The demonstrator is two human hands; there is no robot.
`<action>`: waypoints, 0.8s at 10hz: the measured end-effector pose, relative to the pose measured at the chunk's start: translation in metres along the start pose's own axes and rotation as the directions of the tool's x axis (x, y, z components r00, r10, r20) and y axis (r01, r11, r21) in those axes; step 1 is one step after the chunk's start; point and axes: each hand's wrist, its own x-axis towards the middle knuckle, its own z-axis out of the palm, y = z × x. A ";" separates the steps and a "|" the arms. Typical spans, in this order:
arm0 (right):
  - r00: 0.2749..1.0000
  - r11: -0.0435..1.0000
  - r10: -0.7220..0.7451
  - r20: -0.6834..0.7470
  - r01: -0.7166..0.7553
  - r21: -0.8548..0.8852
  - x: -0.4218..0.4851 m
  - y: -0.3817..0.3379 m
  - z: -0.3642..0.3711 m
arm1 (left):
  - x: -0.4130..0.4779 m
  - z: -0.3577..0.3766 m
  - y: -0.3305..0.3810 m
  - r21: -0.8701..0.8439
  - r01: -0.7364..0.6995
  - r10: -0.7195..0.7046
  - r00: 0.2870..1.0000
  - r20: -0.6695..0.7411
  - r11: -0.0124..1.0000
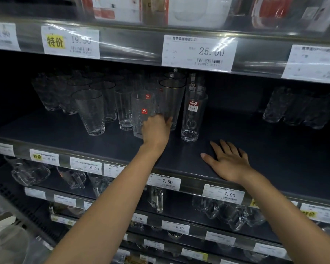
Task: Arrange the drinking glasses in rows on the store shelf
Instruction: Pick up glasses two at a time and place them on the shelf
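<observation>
L hand (156,129) curled round the stickered glass (141,111) at mid-shelf, front of the cluster, thumb by the tall glass (171,100) behind. R hand (227,162) lies flat on the bare shelf (274,141), fingers straight, holding nothing. Step: prob. shifting this glass into line. Next: set it level w/ its row, w/o knocking the labelled glass (192,115) just beside.

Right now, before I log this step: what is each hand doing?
Left hand: closed, gripping the glass with the red sticker.
Right hand: open, lying flat on the shelf.
</observation>
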 end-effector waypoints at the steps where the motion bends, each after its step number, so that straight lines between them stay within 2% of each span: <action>1: 1.000 1.000 0.002 0.003 -0.002 -0.005 0.001 0.000 0.000 | 0.002 0.004 -0.002 -0.017 0.010 -0.010 1.000 0.006 1.000; 6: 1.000 1.000 0.004 0.003 -0.004 0.001 0.000 0.000 0.000 | 0.005 0.010 -0.006 -0.035 -0.020 0.019 1.000 -0.013 0.999; 8: 1.000 1.000 0.011 0.006 -0.011 0.000 0.000 -0.001 0.001 | 0.005 0.012 -0.008 0.011 -0.020 0.020 1.000 -0.001 1.000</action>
